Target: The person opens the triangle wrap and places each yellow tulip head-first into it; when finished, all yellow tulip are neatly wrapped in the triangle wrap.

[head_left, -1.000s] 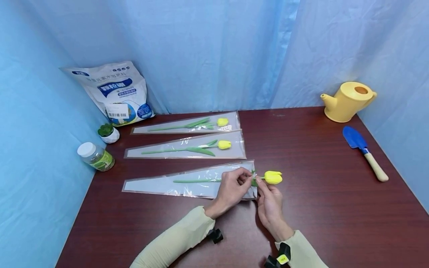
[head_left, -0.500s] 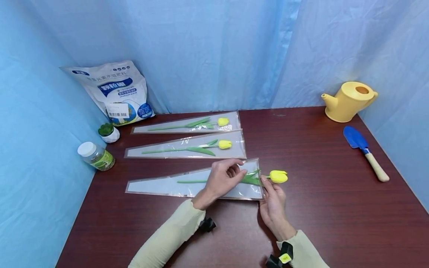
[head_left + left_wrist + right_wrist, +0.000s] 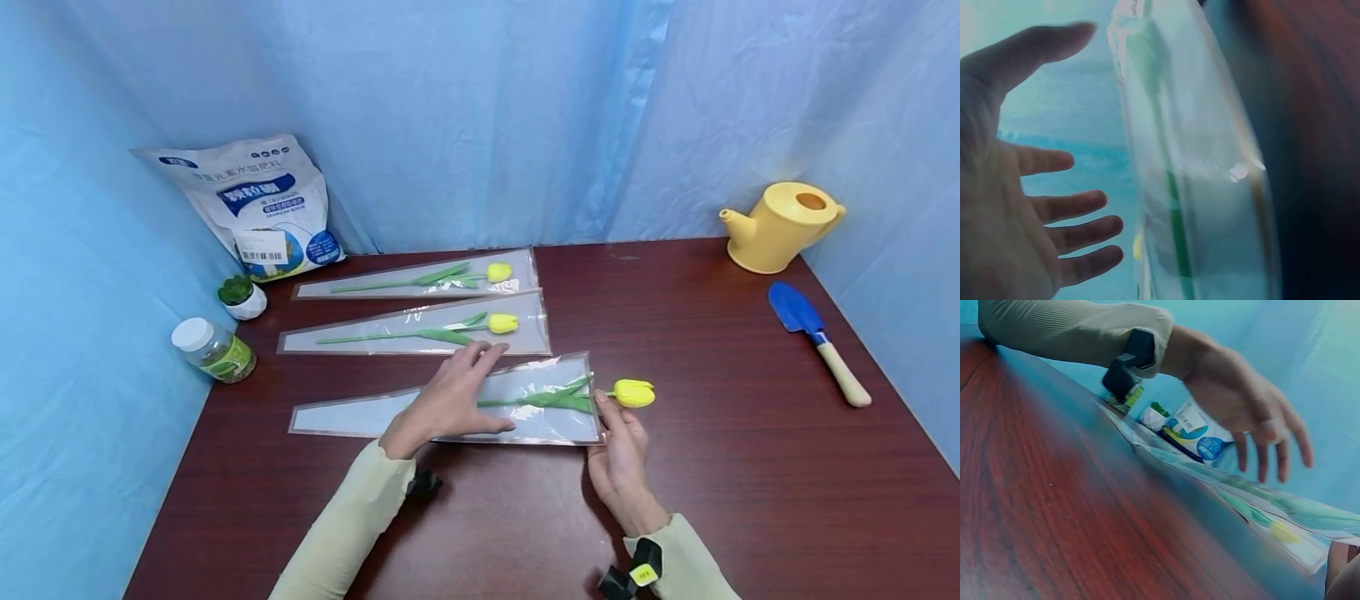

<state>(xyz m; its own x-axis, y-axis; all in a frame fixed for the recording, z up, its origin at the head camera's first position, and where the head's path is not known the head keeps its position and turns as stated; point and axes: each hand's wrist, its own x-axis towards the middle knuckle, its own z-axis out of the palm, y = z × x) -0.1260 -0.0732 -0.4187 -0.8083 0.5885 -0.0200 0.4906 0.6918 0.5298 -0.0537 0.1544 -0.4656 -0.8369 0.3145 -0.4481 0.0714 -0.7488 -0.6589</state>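
A yellow tulip (image 3: 633, 393) lies partly inside a clear tapered flower sleeve (image 3: 330, 418); its bloom sticks out past the wide right end. Stem and leaves show through the plastic. My right hand (image 3: 624, 467) pinches the sleeve's wide edge just below the bloom, thumb on top and fingers beneath; only a corner of this hand enters the right wrist view. Over the middle of the sleeve, my left hand (image 3: 446, 398) is spread with thumb and fingers apart. The right wrist view shows that left hand (image 3: 1241, 394) hovering above the plastic, holding nothing.
Two more sleeved tulips, one in a middle sleeve (image 3: 352, 342) and one in a far sleeve (image 3: 318, 290), lie behind. At left are a jar (image 3: 217, 354), a potted succulent (image 3: 243, 298) and a fertilizer bag (image 3: 262, 208). A watering can (image 3: 776, 229) and trowel (image 3: 817, 342) lie right.
My left hand has let go near the sleeve's opening, moved left and spread its fingers. My right hand, the sleeve and the tulip have shifted slightly right.
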